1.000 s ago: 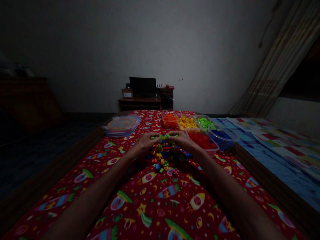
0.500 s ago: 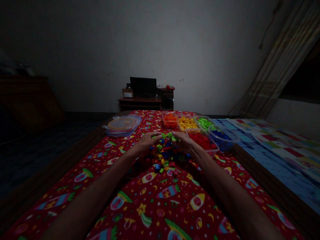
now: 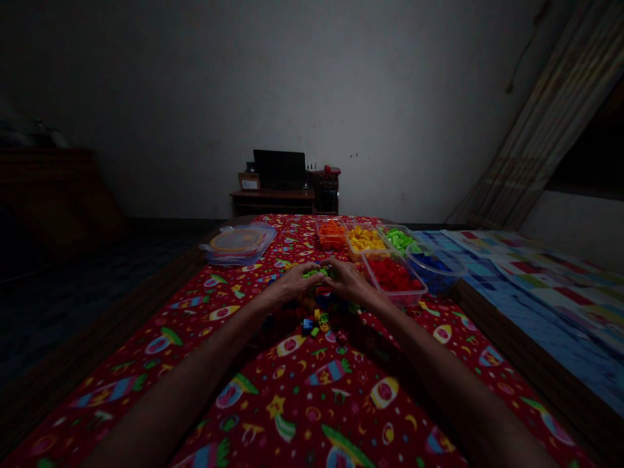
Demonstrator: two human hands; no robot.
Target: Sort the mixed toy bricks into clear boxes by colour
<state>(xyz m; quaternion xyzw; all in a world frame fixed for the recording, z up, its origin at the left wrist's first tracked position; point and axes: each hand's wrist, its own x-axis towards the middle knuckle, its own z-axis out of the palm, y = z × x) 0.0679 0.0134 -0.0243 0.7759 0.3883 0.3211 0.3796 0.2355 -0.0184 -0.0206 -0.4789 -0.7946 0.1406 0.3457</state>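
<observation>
My left hand [image 3: 294, 283] and my right hand [image 3: 349, 281] come together over a mixed pile of toy building blocks [image 3: 325, 301]. Bright green building blocks [image 3: 316, 273] show between the fingertips, and both hands are closed on them from either side. Much of the pile is hidden beneath my hands. At its near edge lie a blue block [image 3: 307, 325] and a yellow-and-green block [image 3: 324, 322].
To the right stand clear containers sorted by colour: orange blocks [image 3: 332, 234], yellow blocks [image 3: 365, 239], green blocks [image 3: 400, 240], red blocks [image 3: 392, 275] and blue blocks [image 3: 431, 262]. Stacked clear lids [image 3: 238, 244] lie at the left on the red patterned tablecloth [image 3: 292, 390].
My hands have drawn closer together. The green blocks between them have shifted slightly left and lower, and my fingers now surround them more tightly.
</observation>
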